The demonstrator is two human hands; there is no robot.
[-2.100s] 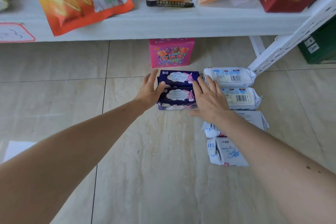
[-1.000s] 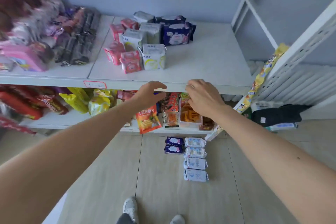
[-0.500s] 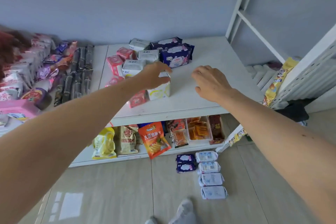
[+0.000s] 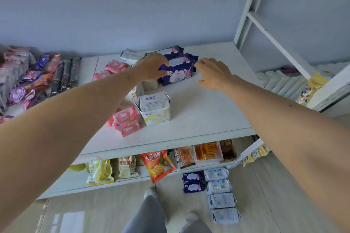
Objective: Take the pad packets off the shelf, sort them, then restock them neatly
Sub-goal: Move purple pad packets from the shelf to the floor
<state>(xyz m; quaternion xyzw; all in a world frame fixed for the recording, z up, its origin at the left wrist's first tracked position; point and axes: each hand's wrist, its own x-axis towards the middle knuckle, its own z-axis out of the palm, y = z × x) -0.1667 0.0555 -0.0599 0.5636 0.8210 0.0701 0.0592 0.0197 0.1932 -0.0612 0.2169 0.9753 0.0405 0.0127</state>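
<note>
A head-worn camera looks down at a white shelf against a pale blue wall, with two bare arms reaching forward over it. The left hand is at the left end of a dark blue pad packet lying near the back of the shelf; its fingers curl over that end, though the view is slightly blurred and it is hard to tell whether they actually grip it or only touch it. The right hand hovers just beside the packet's right end, fingers loosely spread and holding nothing. A second dark blue packet sits directly behind the first. Nearer the camera stands a white packet marked ABC, and beside it on the left a stack of pink packets. More pink packets and another white ABC packet lie farther back. Mixed purple, red and black goods crowd the shelf's left part. On the lower shelf are snack bags, including an orange one. On the tiled floor below, two dark blue packets lie side by side with a column of four white packets. The person's grey trouser leg shows at the bottom edge.
</note>
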